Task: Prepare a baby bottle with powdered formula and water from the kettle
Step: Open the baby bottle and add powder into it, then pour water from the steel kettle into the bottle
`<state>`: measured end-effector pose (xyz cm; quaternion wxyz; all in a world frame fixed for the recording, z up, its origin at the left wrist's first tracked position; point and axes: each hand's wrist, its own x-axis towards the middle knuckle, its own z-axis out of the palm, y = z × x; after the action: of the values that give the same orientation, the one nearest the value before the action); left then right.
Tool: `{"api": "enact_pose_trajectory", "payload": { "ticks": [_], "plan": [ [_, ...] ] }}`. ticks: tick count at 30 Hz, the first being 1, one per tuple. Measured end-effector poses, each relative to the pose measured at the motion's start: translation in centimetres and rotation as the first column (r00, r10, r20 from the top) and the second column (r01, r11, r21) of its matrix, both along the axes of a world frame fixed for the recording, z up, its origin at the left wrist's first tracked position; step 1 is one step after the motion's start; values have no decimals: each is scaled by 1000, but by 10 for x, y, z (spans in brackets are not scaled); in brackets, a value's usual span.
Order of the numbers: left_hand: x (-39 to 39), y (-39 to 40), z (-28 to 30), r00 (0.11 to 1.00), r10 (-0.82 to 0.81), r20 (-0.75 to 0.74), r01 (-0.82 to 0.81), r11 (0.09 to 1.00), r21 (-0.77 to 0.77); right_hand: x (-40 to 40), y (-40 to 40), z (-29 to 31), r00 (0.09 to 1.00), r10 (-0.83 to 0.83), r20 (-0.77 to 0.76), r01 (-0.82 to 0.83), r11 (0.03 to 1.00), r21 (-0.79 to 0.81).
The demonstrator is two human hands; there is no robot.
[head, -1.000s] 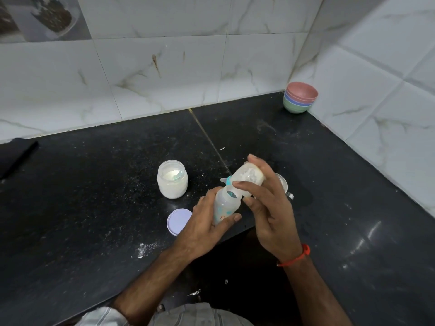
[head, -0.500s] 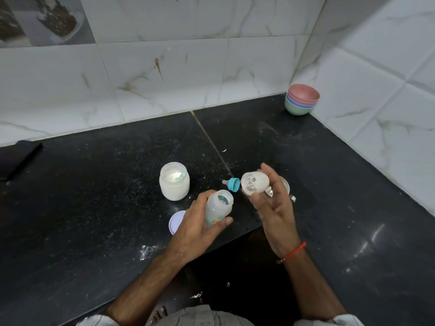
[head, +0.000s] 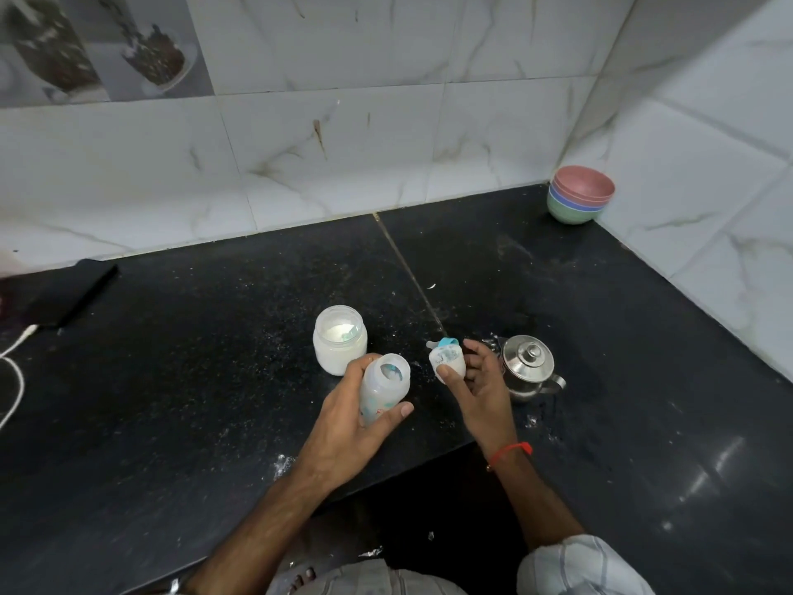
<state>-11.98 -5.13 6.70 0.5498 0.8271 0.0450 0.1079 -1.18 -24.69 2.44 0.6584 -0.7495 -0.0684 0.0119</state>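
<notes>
Since before, we are moving our right hand (head: 476, 382), fingers pinching the clear cap with blue teat (head: 447, 363), off the clear plastic baby bottle (head: 383, 390). Our left hand (head: 352, 427) is gripping that open bottle above the black desk (head: 171, 401). We should be keeping it upright beside the white powder jar (head: 340, 339).

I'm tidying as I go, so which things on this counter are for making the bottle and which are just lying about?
For the bottle: baby bottle in left hand; bottle cap in right hand; open formula jar; steel kettle.

Lying about: stacked bowls; phone; white cable.
</notes>
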Motion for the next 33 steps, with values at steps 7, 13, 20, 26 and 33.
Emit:
{"api": "enact_pose_trajectory", "payload": {
  "ticks": [7,13,20,26,33],
  "plan": [
    [4,5,3,994,3,108,-5,1000,14,15,12,-35,991,110,81,-72,925,-373],
    [13,4,-8,997,33,-65,-33,999,-7,15,16,-49,986,155,61,-98,835,-541],
    [14,-2,-12,996,4,-90,-4,1000,7,15,12,-44,987,161,-24,-149,833,-532],
    [12,-6,-16,992,-7,-128,9,1000,17,-17,-20,-31,972,8,236,90,910,-405],
    [12,-24,-14,991,-43,-130,44,999,6,-3,-74,-2,781,-534,323,589,802,-100]
  ]
}}
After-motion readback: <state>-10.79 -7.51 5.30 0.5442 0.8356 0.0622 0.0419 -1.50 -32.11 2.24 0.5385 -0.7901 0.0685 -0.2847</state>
